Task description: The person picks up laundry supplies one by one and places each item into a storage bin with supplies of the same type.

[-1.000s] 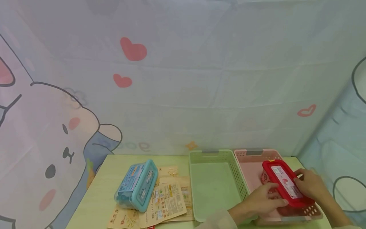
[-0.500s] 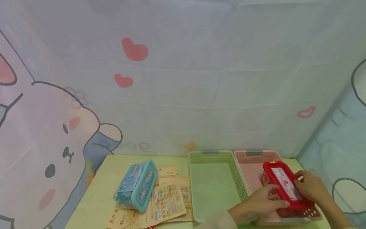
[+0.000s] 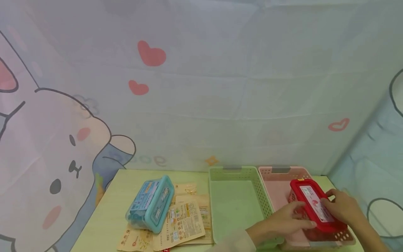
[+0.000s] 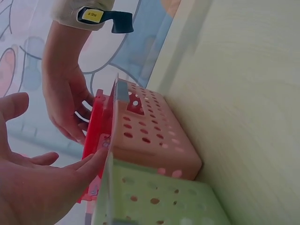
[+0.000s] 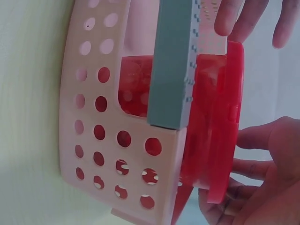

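A plastic storage box with a red lid [image 3: 310, 199] sits tilted in the pink basket [image 3: 274, 182], its lid standing above the rim. At the box's right side, my right hand [image 3: 343, 208] grips it, thumb on the lid's top and other fingers curled around the lid's edge in the right wrist view. My left hand [image 3: 284, 222] is at the left long side, fingers mostly straight and fingertips right at the lid's edge. The left wrist view shows the left hand [image 4: 37, 183] beside the red lid [image 4: 96, 124], with the basket wall hiding the box's lower part.
A green basket [image 3: 234, 206] stands against the pink one on its left. Further left, a box with a light-blue lid [image 3: 162, 204] lies tipped on several beige paper-like packets [image 3: 185, 224]. They rest on a pale wooden table [image 3: 104, 210] before a printed curtain [image 3: 220, 87].
My right thumb has slid slightly further over the red lid. The box has settled very slightly lower, and the left hand has barely moved. The head view has shifted a little.
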Demonstrator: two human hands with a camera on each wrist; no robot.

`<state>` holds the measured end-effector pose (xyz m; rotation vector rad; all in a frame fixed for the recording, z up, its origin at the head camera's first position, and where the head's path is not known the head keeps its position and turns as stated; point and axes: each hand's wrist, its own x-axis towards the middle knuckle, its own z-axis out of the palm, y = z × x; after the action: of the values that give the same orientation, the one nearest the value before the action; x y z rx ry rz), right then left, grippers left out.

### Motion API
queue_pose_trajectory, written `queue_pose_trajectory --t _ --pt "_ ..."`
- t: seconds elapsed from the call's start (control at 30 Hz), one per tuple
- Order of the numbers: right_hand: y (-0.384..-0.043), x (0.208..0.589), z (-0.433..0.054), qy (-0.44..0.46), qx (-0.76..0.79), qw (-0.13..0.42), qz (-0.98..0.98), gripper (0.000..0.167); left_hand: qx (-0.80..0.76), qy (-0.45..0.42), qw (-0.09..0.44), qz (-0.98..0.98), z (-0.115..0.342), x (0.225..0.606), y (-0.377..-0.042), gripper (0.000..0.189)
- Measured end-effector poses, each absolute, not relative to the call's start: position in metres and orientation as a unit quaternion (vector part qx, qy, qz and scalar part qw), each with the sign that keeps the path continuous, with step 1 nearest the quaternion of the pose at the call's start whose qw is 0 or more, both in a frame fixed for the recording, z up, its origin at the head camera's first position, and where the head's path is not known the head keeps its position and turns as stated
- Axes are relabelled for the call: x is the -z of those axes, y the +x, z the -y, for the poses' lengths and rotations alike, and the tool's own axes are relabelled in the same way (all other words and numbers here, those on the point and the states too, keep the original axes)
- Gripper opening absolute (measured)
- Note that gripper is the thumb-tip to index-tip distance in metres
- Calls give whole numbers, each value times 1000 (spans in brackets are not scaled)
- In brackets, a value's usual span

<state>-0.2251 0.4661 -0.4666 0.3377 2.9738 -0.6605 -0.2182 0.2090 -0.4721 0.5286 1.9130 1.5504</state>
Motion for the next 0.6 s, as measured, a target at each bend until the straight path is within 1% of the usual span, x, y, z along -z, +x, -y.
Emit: queue_pose_trajectory --t 0.07,0.17,0.3,0.4,0.53,0.6 --pt "-225 466 -465 114 220 41 -968 58 -583 219 307 -719 -202 470 -221 51" --pt "-226 465 -464 110 216 28 -970 65 -596 253 301 -700 -193 468 -225 54" --pt "-230 459 -458 85 190 -13 -978 62 -601 285 282 -691 -183 466 -229 59" --pt "-232 451 -448 67 175 -36 -982 58 -588 292 269 -705 -177 462 -228 62" --pt "-233 442 -428 61 175 -58 -981 57 -562 315 255 -721 -163 455 -231 62" --pt "-234 440 -418 65 177 -71 -979 59 -550 323 248 -729 -153 450 -235 63"
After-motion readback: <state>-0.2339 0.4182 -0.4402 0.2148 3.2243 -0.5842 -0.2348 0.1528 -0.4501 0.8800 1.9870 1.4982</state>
